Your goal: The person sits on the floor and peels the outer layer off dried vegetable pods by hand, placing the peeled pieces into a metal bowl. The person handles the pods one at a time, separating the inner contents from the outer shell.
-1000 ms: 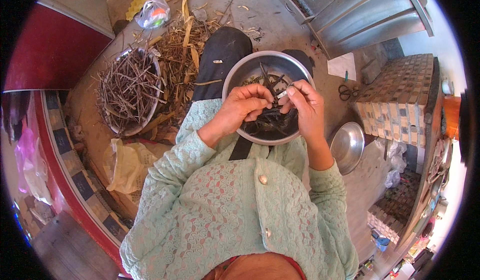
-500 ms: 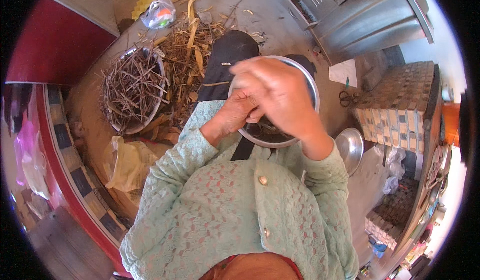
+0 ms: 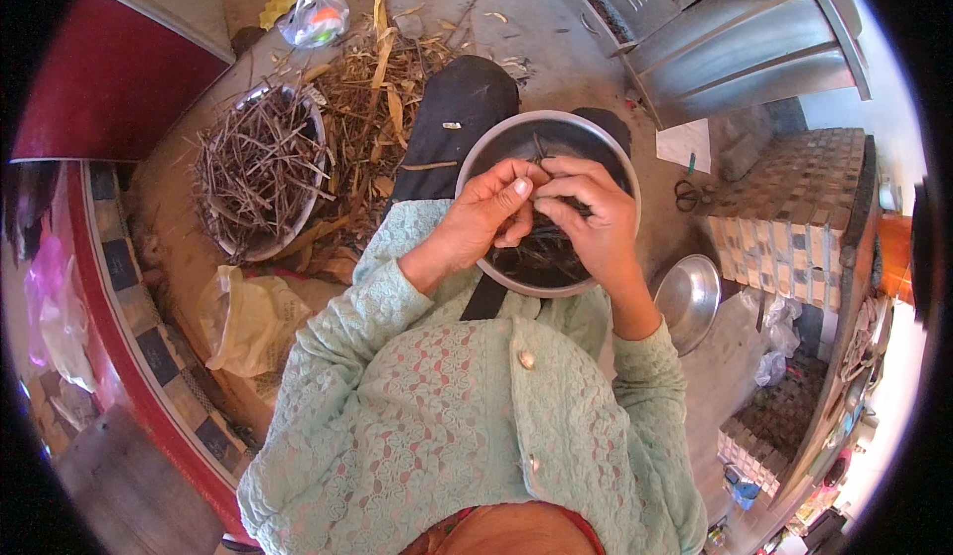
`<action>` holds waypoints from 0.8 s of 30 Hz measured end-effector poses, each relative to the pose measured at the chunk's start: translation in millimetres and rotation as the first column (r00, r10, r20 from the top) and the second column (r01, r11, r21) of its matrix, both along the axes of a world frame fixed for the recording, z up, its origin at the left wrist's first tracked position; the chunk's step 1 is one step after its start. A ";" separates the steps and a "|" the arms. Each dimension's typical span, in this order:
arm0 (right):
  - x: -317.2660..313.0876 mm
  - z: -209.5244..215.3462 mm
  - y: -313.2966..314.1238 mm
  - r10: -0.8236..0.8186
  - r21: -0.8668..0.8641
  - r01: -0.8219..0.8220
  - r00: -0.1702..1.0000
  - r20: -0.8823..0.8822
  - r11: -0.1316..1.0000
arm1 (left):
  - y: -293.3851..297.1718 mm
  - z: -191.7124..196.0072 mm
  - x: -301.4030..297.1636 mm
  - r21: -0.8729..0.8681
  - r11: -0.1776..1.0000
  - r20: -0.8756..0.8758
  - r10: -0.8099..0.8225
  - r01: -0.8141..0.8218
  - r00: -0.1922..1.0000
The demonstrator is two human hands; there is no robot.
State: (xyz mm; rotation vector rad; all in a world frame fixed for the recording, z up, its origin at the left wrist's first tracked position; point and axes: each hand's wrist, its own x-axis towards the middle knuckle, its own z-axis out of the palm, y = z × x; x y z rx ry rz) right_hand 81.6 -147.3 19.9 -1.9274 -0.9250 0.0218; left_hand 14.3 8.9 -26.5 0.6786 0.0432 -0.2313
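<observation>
1. The left hand point(image 3: 483, 219) was curled over the steel bowl point(image 3: 476, 163), thumb and fingers pinched on a thin dark stalk point(image 3: 537, 153) whose tip rose just above the fingertips.
2. The right hand point(image 3: 594, 215) met it from the other side, fingers bent and pressed together against the same stalk, so both hands touched over the middle of the bowl.
3. The steel bowl rested on the person's lap, between the knees in dark trousers point(image 3: 452, 123); under the hands it held a heap of dark stalk pieces point(image 3: 541, 257).
4. To the person's left, on the floor, stood a second basin point(image 3: 288, 242) filled with a tangle of brown twiggy stems point(image 3: 253, 163), well apart from the hands.
5. Between that basin and the left knee lay a loose pile of dry husks and stalk trimmings point(image 3: 372, 88).
6. A yellowish plastic bag point(image 3: 248, 322) lay crumpled on the floor near the basin, closer to the person.
7. A clear plastic bag with coloured contents point(image 3: 316, 17) sat beyond the trimmings.
8. On the right, a steel lid point(image 3: 688, 302) lay on the floor just beside the right forearm.
9. A pair of scissors point(image 3: 685, 196) lay beyond it, near the foot of a tiled block point(image 3: 794, 198).
10. The person wore a pale green lace cardigan point(image 3: 467, 406).
</observation>
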 end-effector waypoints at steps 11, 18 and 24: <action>-6.3 8.4 -11.8 -0.016 0.129 0.093 0.867 -0.499 0.987 | -5.1 4.9 -2.3 0.408 0.909 0.140 0.028 -0.084 0.990; -6.7 -2.2 -16.2 -0.015 0.098 0.054 0.933 -0.361 0.994 | -9.9 2.2 -3.5 0.452 0.866 0.201 0.136 -0.215 0.970; -8.2 -4.0 -18.6 -0.030 0.077 0.059 0.942 -0.336 0.995 | -12.3 6.5 -5.6 0.623 0.753 0.228 0.084 -0.212 0.970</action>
